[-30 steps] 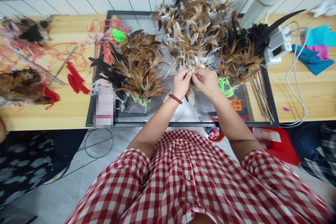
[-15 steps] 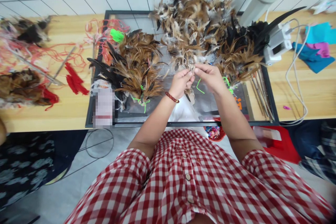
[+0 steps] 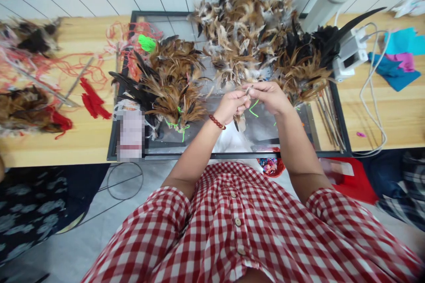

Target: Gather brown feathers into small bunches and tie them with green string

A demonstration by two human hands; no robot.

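My left hand (image 3: 231,105), below a beaded bracelet's wrist, has its fingers pinched together at the middle of the black-framed tray (image 3: 212,156). Touching it on the right is my right hand (image 3: 267,96), its thumb and forefinger closed too. Something small and greyish shows between the fingertips, too small to name. Behind both hands rises a big heap of brown and white feathers (image 3: 242,22). Brown feather bundles (image 3: 177,84) with green ties lie to the left. A short green strand (image 3: 254,108) rests just under my right hand.
At the back right stand a white cylinder (image 3: 327,2) and a white charger (image 3: 350,59) with a looping cable. Thin sticks (image 3: 330,117) lie along the tray's right side. Red strips (image 3: 93,99) and tangled pink strings are on the left. People's clothed laps show at both sides.
My right hand has turned slightly, its fingers now stretching further over the left fingertips. My left hand stays nearly where it was. The view has shifted a little.
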